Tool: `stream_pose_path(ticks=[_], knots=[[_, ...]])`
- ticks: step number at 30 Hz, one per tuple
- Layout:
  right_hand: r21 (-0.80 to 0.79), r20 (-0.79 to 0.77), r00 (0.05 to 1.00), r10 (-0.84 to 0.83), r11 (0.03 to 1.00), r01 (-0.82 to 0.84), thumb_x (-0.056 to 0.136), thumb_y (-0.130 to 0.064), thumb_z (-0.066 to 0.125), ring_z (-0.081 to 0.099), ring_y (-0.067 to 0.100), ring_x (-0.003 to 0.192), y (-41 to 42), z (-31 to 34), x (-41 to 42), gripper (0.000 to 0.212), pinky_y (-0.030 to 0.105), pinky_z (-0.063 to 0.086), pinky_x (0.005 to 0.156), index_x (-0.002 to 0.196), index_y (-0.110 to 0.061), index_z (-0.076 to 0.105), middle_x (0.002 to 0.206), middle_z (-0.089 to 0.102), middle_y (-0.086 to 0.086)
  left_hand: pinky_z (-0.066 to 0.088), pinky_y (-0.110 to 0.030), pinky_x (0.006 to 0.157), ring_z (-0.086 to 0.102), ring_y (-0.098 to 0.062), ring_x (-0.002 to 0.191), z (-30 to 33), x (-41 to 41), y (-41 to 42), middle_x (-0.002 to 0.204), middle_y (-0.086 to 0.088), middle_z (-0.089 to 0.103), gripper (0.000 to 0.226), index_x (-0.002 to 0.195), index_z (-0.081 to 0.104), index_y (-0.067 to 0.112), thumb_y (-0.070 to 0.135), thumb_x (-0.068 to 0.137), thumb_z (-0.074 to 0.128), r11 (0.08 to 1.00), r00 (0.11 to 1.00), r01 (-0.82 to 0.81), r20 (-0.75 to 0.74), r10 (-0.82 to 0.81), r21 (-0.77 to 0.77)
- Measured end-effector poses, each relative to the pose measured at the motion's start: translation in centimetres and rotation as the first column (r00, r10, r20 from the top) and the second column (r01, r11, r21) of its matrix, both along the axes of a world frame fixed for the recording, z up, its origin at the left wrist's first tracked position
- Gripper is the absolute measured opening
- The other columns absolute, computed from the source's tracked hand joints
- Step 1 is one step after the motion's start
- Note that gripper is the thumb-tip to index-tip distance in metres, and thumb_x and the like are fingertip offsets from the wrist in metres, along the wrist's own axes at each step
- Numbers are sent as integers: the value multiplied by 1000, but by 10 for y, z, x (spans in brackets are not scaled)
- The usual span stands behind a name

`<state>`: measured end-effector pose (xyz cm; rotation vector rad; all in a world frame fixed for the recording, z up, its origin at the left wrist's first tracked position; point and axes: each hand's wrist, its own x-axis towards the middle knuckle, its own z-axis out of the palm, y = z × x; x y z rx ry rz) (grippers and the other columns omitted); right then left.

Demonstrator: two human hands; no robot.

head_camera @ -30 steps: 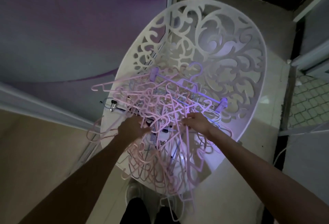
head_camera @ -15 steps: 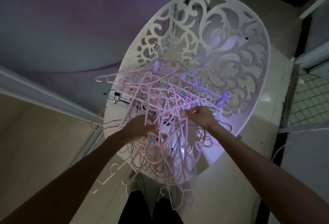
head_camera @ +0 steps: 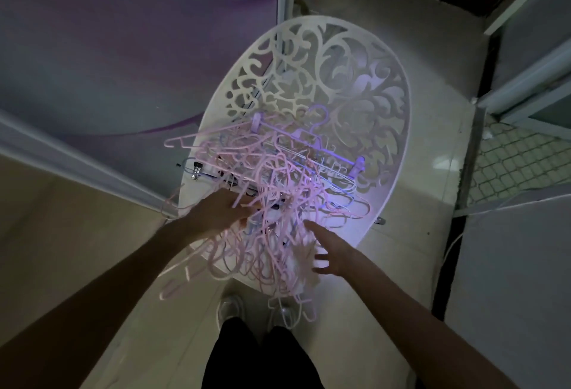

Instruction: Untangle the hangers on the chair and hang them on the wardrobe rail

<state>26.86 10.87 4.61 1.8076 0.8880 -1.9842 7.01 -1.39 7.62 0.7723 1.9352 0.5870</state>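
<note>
Hands over the hangers (head_camera: 272, 197) — left hand (head_camera: 222, 214) seemingly gripping pink wires, right hand (head_camera: 332, 252) loose-fingered, spread beside them.

Bare forearms with no sleeves, 2 bare hands: left hand (head_camera: 221, 214), right hand (head_camera: 332, 254). Black trousers (head_camera: 259, 357). Pale grey-white trainers (head_camera: 230, 306) below.

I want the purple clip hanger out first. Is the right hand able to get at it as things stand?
Probably yes: the right hand is open and holds nothing, and the purple clip hanger lies atop the pink hangers, uncovered.
</note>
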Motion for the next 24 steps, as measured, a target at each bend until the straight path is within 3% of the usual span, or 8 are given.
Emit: stream_pose_path(ticks=[2,4,6,8,15,17,20,24], knots=[[-109,-21,983,-181,978,178,83,-49,62,54,31,108,-9,5,-4,54,41,50,81,119,-15,42,127,44,16,33,-23,51,43,-11,43,7,0,1,64,3,65,27,97,73,3,24,91,59,1000,1000,3,-19,-3,10],[-161,-107,930,-351,929,332,89,-37,58,63,20,69,-11,7,-10,30,31,51,64,93,-8,51,88,63,13,30,-23,50,40,-7,39,13,1,2,54,8,58,26,97,73,1,22,90,60,999,1000,-15,17,14,29],[-197,-214,852,-477,876,440,96,-22,47,50,10,34,-11,10,-18,27,20,47,47,73,-8,52,47,56,3,29,-24,53,38,-9,41,18,1,4,41,8,50,19,88,75,10,26,87,64,998,998,-49,35,48,38],[-181,-277,835,-476,879,441,100,-15,36,34,5,22,-5,13,-23,35,14,39,37,69,-8,49,32,43,-2,30,-27,56,41,-14,46,22,0,7,40,7,48,14,77,73,21,32,82,68,998,998,-61,1,61,33],[-111,-253,829,-499,866,488,97,-6,45,56,7,30,18,36,-23,18,21,55,53,81,-4,54,40,61,4,33,-24,56,50,-11,56,44,-3,26,58,4,55,26,107,70,25,38,93,53,991,960,116,-247,-129,-66],[-105,-251,807,-534,844,526,96,-5,47,59,10,33,26,40,-24,19,22,52,40,78,-3,54,43,63,6,40,-26,69,64,-20,84,51,-1,33,86,0,69,28,114,65,33,42,94,48,973,893,196,-386,-230,-125],[-65,-288,813,-506,857,511,96,-5,46,57,7,32,40,44,-26,20,20,50,36,78,-7,54,43,63,3,40,-29,91,55,-24,118,60,-5,42,126,-1,61,34,124,58,32,41,96,44,950,785,249,-534,-313,-190],[102,-274,928,-251,952,287,96,-5,43,52,1,30,59,44,-30,21,16,48,36,79,-12,52,40,59,-3,39,-28,81,58,-23,112,67,-19,51,117,0,65,32,119,62,32,43,92,49,924,810,284,-452,-374,-255]])
